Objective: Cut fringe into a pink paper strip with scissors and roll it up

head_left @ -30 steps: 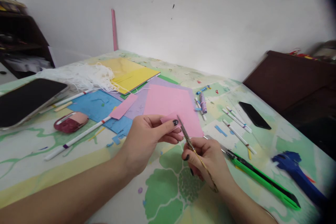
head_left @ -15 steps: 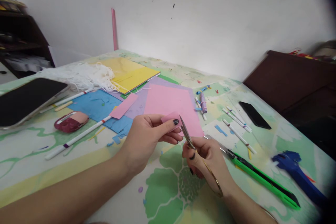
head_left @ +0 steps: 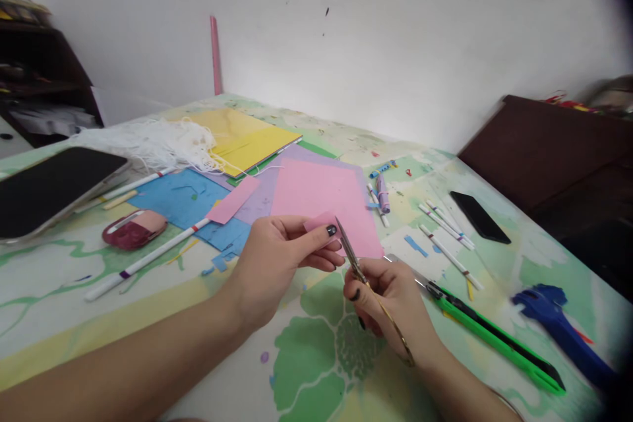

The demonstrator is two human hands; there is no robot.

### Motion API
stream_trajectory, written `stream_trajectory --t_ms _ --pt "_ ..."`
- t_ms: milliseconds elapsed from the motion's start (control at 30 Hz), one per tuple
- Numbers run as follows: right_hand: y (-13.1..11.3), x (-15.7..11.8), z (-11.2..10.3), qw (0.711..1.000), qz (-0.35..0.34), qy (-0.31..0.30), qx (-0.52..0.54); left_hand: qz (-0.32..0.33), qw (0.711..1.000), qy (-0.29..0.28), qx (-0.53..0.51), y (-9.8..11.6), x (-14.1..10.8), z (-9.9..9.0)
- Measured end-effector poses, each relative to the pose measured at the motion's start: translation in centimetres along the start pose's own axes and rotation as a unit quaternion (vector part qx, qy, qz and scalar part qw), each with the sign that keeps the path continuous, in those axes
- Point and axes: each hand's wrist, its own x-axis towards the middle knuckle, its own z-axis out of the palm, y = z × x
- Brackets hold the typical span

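My left hand (head_left: 291, 247) pinches a small pink paper piece (head_left: 319, 221) between thumb and fingers, above the table. Close to it on the right, my right hand (head_left: 390, 303) holds small scissors (head_left: 347, 244) by the handles. The blades point up and left and touch or nearly touch the right edge of the piece; the exact contact is hard to tell. Behind both hands lies a large pink sheet (head_left: 316, 191) on a purple sheet (head_left: 267, 194). A pink strip (head_left: 235, 199) rests to the left, across blue paper (head_left: 171, 198).
Right of my hands lie a green cutter (head_left: 494, 336), a blue tool (head_left: 564, 326), a black phone (head_left: 479, 216) and several white sticks (head_left: 450, 256). At left are a large black device (head_left: 59, 184), white string (head_left: 153, 142), a maroon case (head_left: 134, 229) and yellow sheets (head_left: 247, 142).
The scissors and the fingers of my right hand have shifted slightly, with the handle loop a little further left. My left hand and its paper piece look unmoved.
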Motion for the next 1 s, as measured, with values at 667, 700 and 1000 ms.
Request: stream_trajectory --t_ms 667,700,1000 --pt "-0.42 0.13 0.22 0.999 0.033 0.016 -0.02 -0.004 1.0 0.001 -0.002 0.2 -0.23 -0.04" --pt "-0.37 0.1 0.2 0.999 0.026 0.013 -0.015 -0.004 1.0 0.0 -0.002 0.19 -0.24 -0.05" --pt "-0.21 -0.21 0.12 0.999 -0.036 -0.023 -0.002 -0.005 1.0 -0.009 -0.004 0.19 -0.19 -0.06"
